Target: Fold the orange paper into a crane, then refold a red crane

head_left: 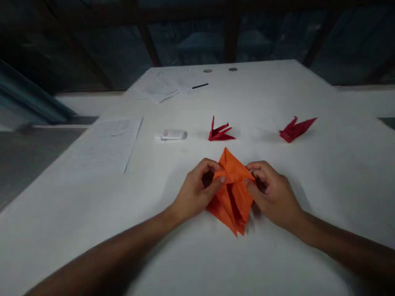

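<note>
A partly folded sheet of orange origami paper [236, 168] is held between my two hands, with one point towards the far side and its split lower flaps towards me. My left hand [199, 187] pinches its left edge between thumb and fingers. On the opposite edge my right hand [270, 191] grips the paper, thumb on top and fingers partly hidden beneath. Just beyond the orange paper stands a red folded-paper figure [219, 132] with narrow spikes. Another red folded-paper figure [294, 129], shaped like a bird, sits farther right.
A white tube-like object [171, 135] with print lies left of the red figures. Written paper sheets [105, 144] lie at the left, and more sheets [163, 84] at the back beside a dark pen [200, 86]. Two round discs [207, 70] are near the white table's [271, 78] far edge.
</note>
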Tool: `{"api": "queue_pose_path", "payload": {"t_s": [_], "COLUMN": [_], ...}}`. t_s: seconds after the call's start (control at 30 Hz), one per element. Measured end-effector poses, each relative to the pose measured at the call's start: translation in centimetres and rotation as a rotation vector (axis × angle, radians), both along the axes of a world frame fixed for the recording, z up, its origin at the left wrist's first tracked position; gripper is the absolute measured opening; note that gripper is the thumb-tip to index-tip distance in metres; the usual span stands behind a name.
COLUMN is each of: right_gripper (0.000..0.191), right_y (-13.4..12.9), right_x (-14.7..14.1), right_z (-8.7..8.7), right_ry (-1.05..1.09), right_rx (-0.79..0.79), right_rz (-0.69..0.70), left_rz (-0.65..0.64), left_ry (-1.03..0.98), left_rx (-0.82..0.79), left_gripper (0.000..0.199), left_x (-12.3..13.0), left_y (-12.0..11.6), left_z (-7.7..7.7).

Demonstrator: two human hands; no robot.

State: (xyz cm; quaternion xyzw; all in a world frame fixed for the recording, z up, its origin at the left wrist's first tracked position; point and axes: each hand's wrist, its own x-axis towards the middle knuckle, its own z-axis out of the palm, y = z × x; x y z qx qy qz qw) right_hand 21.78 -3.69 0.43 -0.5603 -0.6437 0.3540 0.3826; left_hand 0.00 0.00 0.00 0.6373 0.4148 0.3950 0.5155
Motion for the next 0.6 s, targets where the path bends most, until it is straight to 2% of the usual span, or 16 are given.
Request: {"api": "queue_pose_path", "payload": {"t_s": [0.13,0.23,0.3,0.47,0.6], "right_gripper": [0.014,0.016,0.018,0.019,0.02], "right_y": [0.6,0.69,0.65,0.59,0.71], "right_x": [0.09,0.14,0.16,0.13,0.06], "right_z": [-0.36,-0.62,-0.69,-0.56,-0.54], "right_ry": [0.018,0.028,0.02,-0.005,-0.009], "right_rx": [-0.026,-0.02,-0.011,0.014,0.032], "right_rz": [-0.032,-0.03,-0.028,-0.019,-0.007], "left_rz": [-0.042,-0.022,-0.011,-0.136,-0.175], "left_ry": [-0.126,-0.134,-0.062,0.134,0.263], "left_rx": [-0.064,-0.017,0.061,0.272,0.358], "left_gripper": [0.02,0.017,0.014,0.034,0.039], "left_x": [-0.06,-0.27,-0.47,-0.8,-0.64], "left_y": [-0.11,0.02,0.18,0.24,-0.27], "left_z": [0.37,0.11,-0.1,-0.04,0.13]}}
